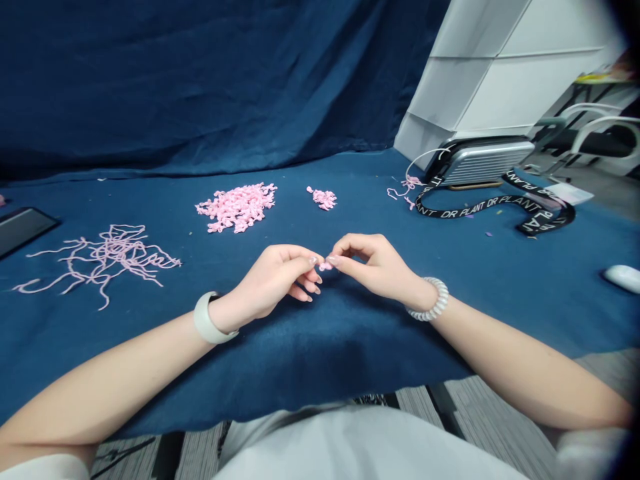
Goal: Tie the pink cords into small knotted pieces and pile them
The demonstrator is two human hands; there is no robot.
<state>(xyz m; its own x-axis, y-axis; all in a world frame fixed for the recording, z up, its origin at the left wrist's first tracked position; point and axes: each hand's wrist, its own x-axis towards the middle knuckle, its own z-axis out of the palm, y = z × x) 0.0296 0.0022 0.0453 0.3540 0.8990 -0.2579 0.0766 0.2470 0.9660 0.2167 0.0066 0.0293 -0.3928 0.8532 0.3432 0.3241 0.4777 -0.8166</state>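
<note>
My left hand (273, 280) and my right hand (370, 263) meet above the blue cloth, their fingertips pinching a small piece of pink cord (325, 266) between them. Most of that piece is hidden by my fingers. Beyond my hands lie a large heap of short knotted pink pieces (237, 207) and a smaller heap of the same pieces (323, 197). A loose tangle of pink yarn (105, 260) spreads out to the left of my left hand.
The blue cloth (350, 340) covers the table, with a blue backdrop (150, 80) behind it. At the right lie a black "DR PLANT" strap (495, 203), a silver case (480, 160) and a white computer mouse (623, 278). A dark flat tablet (23, 230) sits at the left edge.
</note>
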